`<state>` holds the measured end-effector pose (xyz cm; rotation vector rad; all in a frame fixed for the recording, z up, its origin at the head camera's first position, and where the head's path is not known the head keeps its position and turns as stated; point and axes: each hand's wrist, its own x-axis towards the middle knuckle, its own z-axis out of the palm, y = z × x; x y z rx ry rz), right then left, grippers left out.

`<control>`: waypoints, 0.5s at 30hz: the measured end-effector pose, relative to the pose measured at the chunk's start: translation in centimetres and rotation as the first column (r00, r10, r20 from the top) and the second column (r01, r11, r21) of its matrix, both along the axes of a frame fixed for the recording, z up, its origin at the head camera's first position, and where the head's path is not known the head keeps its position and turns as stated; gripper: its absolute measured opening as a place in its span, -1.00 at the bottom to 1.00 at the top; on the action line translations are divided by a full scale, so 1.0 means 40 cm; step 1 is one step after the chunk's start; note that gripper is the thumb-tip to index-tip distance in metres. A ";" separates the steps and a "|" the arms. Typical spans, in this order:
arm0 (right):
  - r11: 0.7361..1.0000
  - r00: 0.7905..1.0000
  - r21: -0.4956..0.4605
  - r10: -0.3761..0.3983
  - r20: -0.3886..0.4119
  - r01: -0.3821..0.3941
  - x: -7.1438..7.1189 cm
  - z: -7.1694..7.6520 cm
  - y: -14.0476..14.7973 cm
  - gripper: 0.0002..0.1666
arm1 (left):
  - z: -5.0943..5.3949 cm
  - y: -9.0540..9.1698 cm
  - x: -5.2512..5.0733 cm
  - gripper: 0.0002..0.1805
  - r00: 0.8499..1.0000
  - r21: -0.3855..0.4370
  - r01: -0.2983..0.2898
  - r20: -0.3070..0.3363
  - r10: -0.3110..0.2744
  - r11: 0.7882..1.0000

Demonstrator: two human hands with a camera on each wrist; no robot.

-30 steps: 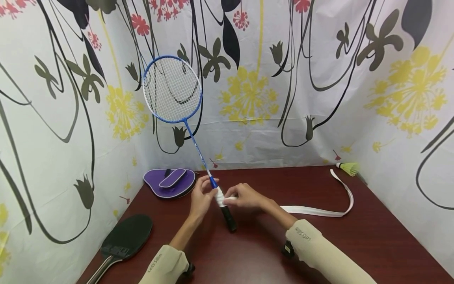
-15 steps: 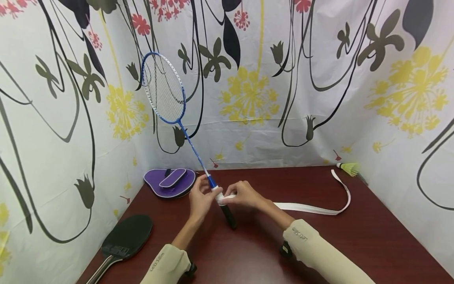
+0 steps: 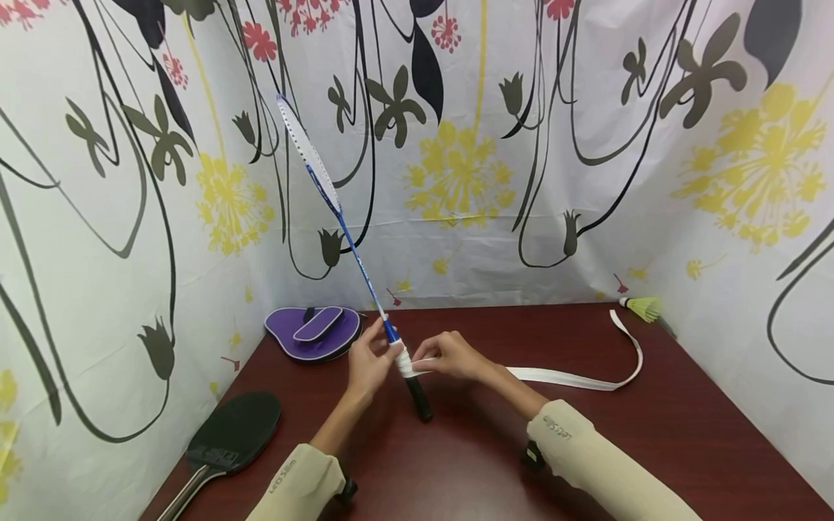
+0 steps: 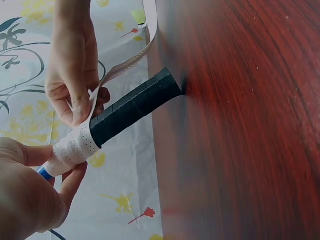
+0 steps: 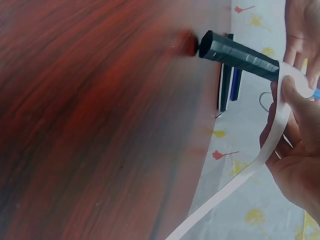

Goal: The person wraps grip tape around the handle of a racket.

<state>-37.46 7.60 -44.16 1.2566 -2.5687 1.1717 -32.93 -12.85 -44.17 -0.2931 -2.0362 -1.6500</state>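
A blue and white badminton racket (image 3: pixel 363 269) leans up to the left, its head seen almost edge-on. White perforated grip tape (image 4: pixel 75 148) wraps the upper part of its handle; the lower part (image 4: pixel 137 106) is still black. My left hand (image 3: pixel 368 365) pinches the wrapped part between thumb and fingers, just below the blue cone. Beside the handle, my right hand (image 3: pixel 454 356) pinches the tape strip close to where it meets the handle. The loose tape (image 3: pixel 567 378) runs right across the table and curls toward the back. In the right wrist view the strip (image 5: pixel 235 182) hangs from the thumb.
At the left lies a black table tennis paddle (image 3: pixel 236 432). A purple paddle case (image 3: pixel 314 333) sits at the back left of the dark red table (image 3: pixel 469 463). A yellow shuttlecock (image 3: pixel 641 309) lies in the back right corner. Patterned curtains enclose the table.
The racket has turned about its shaft, so its head went from nearly face-on to almost edge-on. Both hands stay near the handle; the loose tape has shifted slightly.
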 end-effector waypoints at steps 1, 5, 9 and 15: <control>1.000 1.000 0.000 0.001 -0.002 -0.001 0.000 0.000 0.001 -0.87 | 0.004 0.000 0.002 -0.32 1.000 -0.001 0.015 -0.005 -0.015 1.000; 1.000 1.000 0.009 0.024 0.005 -0.024 -0.004 0.000 0.005 -0.83 | 0.007 0.000 -0.001 -0.31 0.997 0.002 0.071 0.003 -0.071 0.997; 0.996 0.998 0.057 0.062 -0.001 -0.062 -0.007 0.002 0.007 -0.76 | 0.008 -0.001 0.002 -0.29 0.990 0.027 0.136 0.032 -0.137 0.990; 0.990 0.995 0.100 0.100 -0.024 -0.097 -0.003 0.004 -0.002 -0.78 | 0.001 -0.009 0.012 -0.28 0.986 0.052 0.159 0.047 -0.162 0.986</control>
